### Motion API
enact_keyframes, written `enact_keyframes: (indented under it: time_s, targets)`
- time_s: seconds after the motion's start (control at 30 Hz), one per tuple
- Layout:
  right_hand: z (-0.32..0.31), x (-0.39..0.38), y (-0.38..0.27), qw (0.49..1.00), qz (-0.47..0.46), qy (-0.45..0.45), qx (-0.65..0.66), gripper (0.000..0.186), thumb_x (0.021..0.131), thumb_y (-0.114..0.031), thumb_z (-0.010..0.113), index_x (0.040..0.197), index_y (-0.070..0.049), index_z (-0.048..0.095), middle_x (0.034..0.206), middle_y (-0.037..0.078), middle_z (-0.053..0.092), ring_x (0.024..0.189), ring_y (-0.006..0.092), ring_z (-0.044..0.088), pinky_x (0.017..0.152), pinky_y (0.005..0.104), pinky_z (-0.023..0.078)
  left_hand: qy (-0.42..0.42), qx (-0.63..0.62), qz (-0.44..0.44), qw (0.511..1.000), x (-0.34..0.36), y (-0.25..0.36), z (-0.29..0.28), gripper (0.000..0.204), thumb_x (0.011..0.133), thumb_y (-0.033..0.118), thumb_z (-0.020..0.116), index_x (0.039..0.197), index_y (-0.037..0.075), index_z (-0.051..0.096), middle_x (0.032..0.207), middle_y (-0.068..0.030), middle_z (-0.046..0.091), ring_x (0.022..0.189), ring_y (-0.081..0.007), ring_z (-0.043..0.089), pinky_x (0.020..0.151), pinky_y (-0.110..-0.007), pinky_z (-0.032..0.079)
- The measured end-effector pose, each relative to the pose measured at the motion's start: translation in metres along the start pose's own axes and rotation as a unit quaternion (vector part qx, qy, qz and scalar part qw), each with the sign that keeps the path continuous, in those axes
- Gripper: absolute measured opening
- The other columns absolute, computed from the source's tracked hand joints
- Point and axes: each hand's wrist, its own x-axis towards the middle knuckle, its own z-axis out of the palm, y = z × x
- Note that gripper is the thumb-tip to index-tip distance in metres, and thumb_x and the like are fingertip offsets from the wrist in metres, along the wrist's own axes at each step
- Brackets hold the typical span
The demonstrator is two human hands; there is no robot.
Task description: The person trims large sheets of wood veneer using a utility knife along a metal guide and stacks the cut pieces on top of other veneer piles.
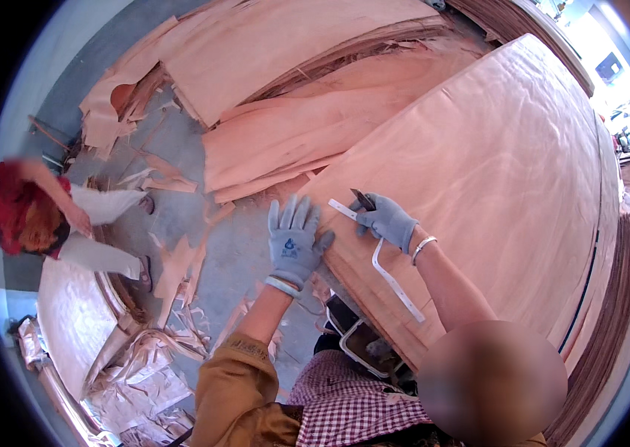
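My right hand (388, 221), in a grey-blue work glove, is closed around a small black knife (363, 199) whose dark end points up and left. The same hand lies over a white strip of tape with small holes (398, 281). One end of the strip sticks out past my fingers, and the rest bends down across the veneer sheet (479, 194). Gloved likewise, my left hand (291, 246) has its fingers spread and holds nothing. It is by the near left edge of the veneer stack, its thumb close to that edge; I cannot tell whether it touches.
More veneer sheets (285, 141) lie stacked beyond. Torn veneer scraps (177, 272) litter the grey floor (173, 141). At the left a person in red (28, 208) stands by another pale stack (73, 313). A metal-framed container (363, 343) sits against my checked apron (352, 410).
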Motion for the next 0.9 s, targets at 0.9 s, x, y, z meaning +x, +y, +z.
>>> enact_keyframes:
  time_s: [0.9]
  targets:
    - [0.029, -0.190, -0.099, 0.971, 0.013, -0.223, 0.082, 0.020, 0.092, -0.017, 0.059, 0.102, -0.001, 0.058, 0.072, 0.002, 0.060, 0.063, 0.0071, 0.057, 0.054, 0.0222, 0.047, -0.089, -0.019, 0.174, 0.981, 0.022, 0.001, 0.030, 0.050, 0.084, 0.032, 0.055, 0.128, 0.009, 0.054, 0.126, -0.0129, 0.053, 0.119, -0.0302, 0.048, 0.104, -0.043, 0.033]
